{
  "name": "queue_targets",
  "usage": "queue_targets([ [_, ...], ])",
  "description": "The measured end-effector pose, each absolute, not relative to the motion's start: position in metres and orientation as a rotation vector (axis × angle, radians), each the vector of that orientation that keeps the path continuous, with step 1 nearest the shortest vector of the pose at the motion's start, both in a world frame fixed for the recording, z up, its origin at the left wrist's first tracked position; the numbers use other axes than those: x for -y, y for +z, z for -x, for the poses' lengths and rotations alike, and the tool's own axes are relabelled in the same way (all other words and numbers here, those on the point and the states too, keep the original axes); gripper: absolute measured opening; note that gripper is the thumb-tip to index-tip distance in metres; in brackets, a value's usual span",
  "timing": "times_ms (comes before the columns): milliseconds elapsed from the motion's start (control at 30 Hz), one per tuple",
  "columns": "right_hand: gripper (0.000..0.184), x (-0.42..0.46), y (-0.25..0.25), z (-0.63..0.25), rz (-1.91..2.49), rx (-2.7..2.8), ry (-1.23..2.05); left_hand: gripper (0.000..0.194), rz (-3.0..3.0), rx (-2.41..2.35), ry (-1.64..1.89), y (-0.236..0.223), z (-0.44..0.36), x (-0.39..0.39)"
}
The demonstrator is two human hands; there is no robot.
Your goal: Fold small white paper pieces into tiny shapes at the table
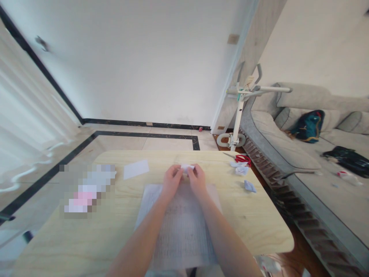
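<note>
Both hands meet over the far edge of a large printed sheet (184, 231) on the wooden table. My left hand (173, 177) pinches a small piece of white paper (186, 168) from the left. From the right, my right hand (197, 177) is closed on the same paper. Fingers cover much of it, so its exact shape is hidden. A flat white slip of paper (136, 169) lies to the left of my hands. At the right, crumpled or folded paper pieces (241, 169) and a bluish folded paper (250, 186) rest on the wood.
Red-handled scissors (243, 159) lie at the table's far right corner. A blurred-out patch (89, 188) covers items at the table's left side. Beyond the right edge stand a grey sofa (288, 154) and white exercise equipment (238, 115). A white wall (144, 61) rises behind.
</note>
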State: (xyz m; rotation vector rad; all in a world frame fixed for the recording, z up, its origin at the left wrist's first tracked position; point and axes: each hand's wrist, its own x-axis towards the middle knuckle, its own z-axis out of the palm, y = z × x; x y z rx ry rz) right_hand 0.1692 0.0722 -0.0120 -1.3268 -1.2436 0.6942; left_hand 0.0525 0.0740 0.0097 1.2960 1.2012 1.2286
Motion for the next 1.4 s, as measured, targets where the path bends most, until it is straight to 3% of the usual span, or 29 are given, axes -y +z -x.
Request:
queue_targets([
  [1400, 0.026, -0.0709, -0.0058, -0.1680, 1.311, 1.264, 0.699, 0.031, -1.216, -1.199, 1.255, 0.0112, -0.0463, -0.0783],
])
